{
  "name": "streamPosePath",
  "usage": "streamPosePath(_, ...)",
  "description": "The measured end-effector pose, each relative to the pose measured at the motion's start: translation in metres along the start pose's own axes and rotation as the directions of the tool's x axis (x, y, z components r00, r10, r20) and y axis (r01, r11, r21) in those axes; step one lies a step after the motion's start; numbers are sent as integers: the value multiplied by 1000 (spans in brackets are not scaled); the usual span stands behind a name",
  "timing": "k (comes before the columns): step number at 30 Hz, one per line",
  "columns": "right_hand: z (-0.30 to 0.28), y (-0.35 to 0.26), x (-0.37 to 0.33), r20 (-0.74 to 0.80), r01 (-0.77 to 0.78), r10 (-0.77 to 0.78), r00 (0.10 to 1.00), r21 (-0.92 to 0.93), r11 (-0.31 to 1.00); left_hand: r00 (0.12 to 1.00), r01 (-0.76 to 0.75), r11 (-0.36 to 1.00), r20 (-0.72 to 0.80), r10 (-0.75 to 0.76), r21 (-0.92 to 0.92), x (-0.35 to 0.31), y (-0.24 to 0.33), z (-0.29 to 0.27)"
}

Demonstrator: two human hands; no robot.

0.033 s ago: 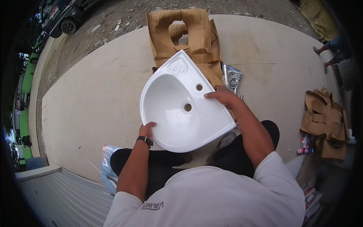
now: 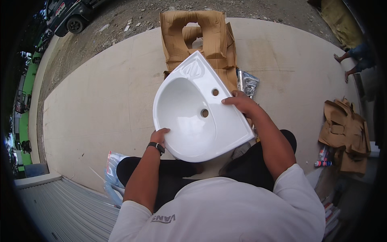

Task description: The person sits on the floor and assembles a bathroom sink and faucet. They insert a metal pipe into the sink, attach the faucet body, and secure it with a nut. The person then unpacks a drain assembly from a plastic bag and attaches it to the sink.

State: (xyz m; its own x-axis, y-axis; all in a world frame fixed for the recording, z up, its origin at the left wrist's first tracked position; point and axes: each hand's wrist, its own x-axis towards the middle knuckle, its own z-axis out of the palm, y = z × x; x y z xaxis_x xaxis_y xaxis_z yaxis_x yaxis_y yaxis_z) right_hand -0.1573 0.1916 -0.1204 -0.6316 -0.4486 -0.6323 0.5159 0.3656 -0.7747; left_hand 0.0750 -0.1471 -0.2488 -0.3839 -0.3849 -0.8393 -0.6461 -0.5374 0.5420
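Observation:
I hold a white ceramic corner washbasin (image 2: 189,117) over my lap, bowl side up, its pointed back corner facing away from me. It has a drain hole in the bowl and a tap hole on the rim. My left hand (image 2: 160,135), with a black watch on the wrist, grips the curved front rim. My right hand (image 2: 241,103) grips the straight right edge beside the tap hole. Just beyond the basin, brown cardboard packaging (image 2: 197,36) lies on the concrete floor (image 2: 92,105).
A clear bag of shiny metal parts (image 2: 246,82) lies right of the cardboard. A plastic bag (image 2: 111,169) sits by my left knee. More cardboard (image 2: 346,129) and small bottles (image 2: 322,159) lie at right. Another person's legs (image 2: 354,56) show far right. A parked vehicle (image 2: 68,16) stands far left.

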Motion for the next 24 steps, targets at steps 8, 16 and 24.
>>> streamPosePath(8,39,-15,-68,-302,121,-250,920,-388,914,979,157,981,114,-170,114,62,-32,81)
streamPosePath(16,71,18,-52,-326,52,-210,922,-434,900,991,135,958,-14,-136,253,138,-55,84)
streamPosePath(24,88,72,-32,-348,83,-163,923,-234,969,997,31,965,-71,-13,261,179,-49,56)
